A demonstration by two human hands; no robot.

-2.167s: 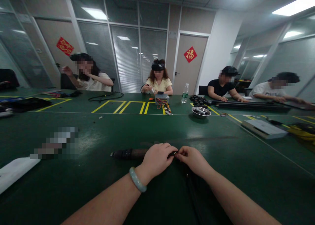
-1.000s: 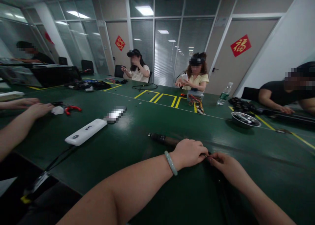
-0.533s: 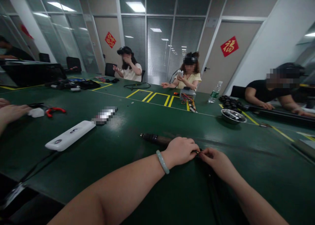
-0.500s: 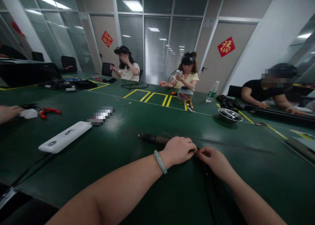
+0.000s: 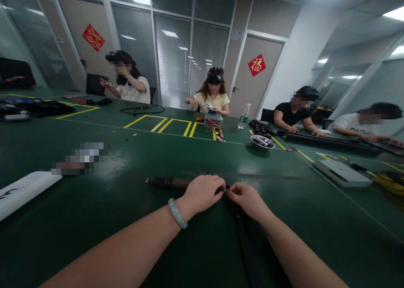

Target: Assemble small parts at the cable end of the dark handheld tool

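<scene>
A dark rod-shaped tool (image 5: 166, 182) lies on the green table (image 5: 132, 220), its left end sticking out past my fingers. My left hand (image 5: 202, 193), with a pale green bangle (image 5: 176, 213) on the wrist, is curled round the tool's right part. My right hand (image 5: 248, 199) pinches a small part at the tool's tip, touching my left fingers. A black strap or cable (image 5: 244, 241) runs from under my hands toward me.
A white flat device (image 5: 25, 189) lies at the left. A metal bowl (image 5: 262, 142), a water bottle (image 5: 243, 116), a small box with coloured wires (image 5: 213, 122) and a grey laptop (image 5: 342, 172) stand farther off. Several other people sit along the far and right sides.
The view has swung back to the right, so the white device now sits at the left edge. My two hands stay closed at the tool's tip.
</scene>
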